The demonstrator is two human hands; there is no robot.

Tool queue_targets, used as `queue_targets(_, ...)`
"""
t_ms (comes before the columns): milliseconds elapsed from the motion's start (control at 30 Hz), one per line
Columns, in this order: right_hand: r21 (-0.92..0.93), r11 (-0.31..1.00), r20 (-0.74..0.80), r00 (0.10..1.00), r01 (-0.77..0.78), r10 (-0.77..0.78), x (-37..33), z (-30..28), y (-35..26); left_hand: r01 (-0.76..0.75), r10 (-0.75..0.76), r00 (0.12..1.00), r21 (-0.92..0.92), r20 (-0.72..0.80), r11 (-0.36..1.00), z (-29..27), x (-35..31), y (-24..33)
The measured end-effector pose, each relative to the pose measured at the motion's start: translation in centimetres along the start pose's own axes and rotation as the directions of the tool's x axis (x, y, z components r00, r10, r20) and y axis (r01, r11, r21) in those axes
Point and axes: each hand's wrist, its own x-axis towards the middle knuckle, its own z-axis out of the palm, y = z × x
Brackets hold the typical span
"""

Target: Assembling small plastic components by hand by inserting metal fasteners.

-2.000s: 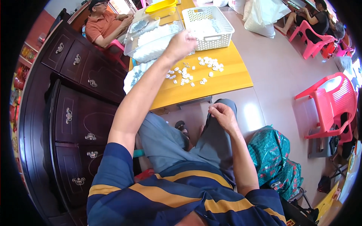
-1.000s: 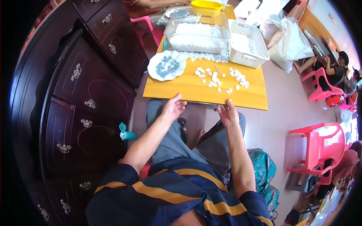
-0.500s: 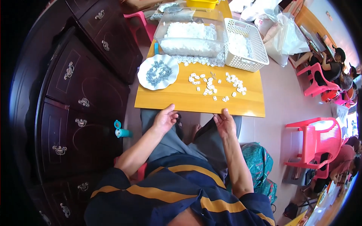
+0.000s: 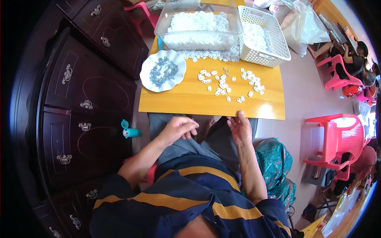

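My left hand hangs over my lap, just off the table's near edge. Its fingers are bent in towards the thumb, and the inside is hidden. My right hand is palm up with thumb and fingers apart; the thumb meets the edge of the yellow wooden table and no object shows in the palm. Small white two-holed pieces lie scattered on the table in loose clusters. Beyond them are a few small greyish metal pieces. A white scalloped plate at the left holds many grey-blue slivers.
At the table's back stand a clear plastic bin and a white perforated basket, both holding white pieces. Dark drawers rise at the left, beside a teal bottle. On the right are green bags and a pink chair.
My left hand has left the table edge and come back towards me, turning its back upward with fingers bent. My right hand stays at the edge. The view has shifted slightly.
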Motion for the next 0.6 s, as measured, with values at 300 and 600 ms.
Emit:
queue_targets(300, -0.026, 1.000, -0.043, 0.999, 0.017, -0.018, -0.7, 0.7, -0.2, -0.075, 0.580, 0.802, 0.939, -0.143, 0.335, 0.9, 4.2, 5.0)
queue_targets(600, -0.026, 1.000, 0.008, 1.000, -0.013, 0.014, -0.7, 0.1, -0.3, 0.026, 0.453, 0.876, 0.953, -0.167, 0.301, 1.3, 3.4, 4.8)
